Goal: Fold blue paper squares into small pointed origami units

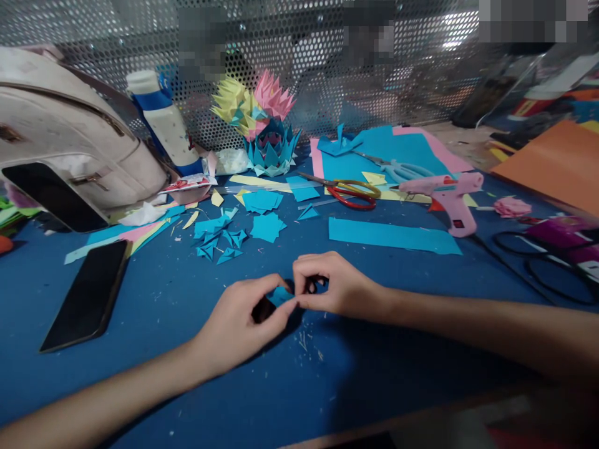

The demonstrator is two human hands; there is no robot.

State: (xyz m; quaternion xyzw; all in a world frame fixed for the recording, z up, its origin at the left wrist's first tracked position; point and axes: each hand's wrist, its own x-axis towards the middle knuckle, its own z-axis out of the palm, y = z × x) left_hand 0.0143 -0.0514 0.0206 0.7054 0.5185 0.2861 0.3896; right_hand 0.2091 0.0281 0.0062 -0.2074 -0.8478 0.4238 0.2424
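Between my two hands, low over the blue tabletop, is a small piece of blue paper (279, 295). My left hand (248, 312) is closed on it, thumb and fingers pinching from the left. My right hand (334, 284) meets it from the right, its thumb and forefinger pressed together at the paper's edge. Most of the piece is hidden by the fingers. Just beyond lie several small folded blue paper pieces (219, 240) and some blue paper squares (267, 227). A long blue paper strip (393, 237) rests to the right.
Farther back are red-handled scissors (354, 194), a pink glue gun (452, 196) with its cord and folded paper flowers (271, 146). A dark phone (88, 296) lies left; another phone (53, 196) leans on a pale backpack (79, 125). A bottle (166, 125) stands beside it.
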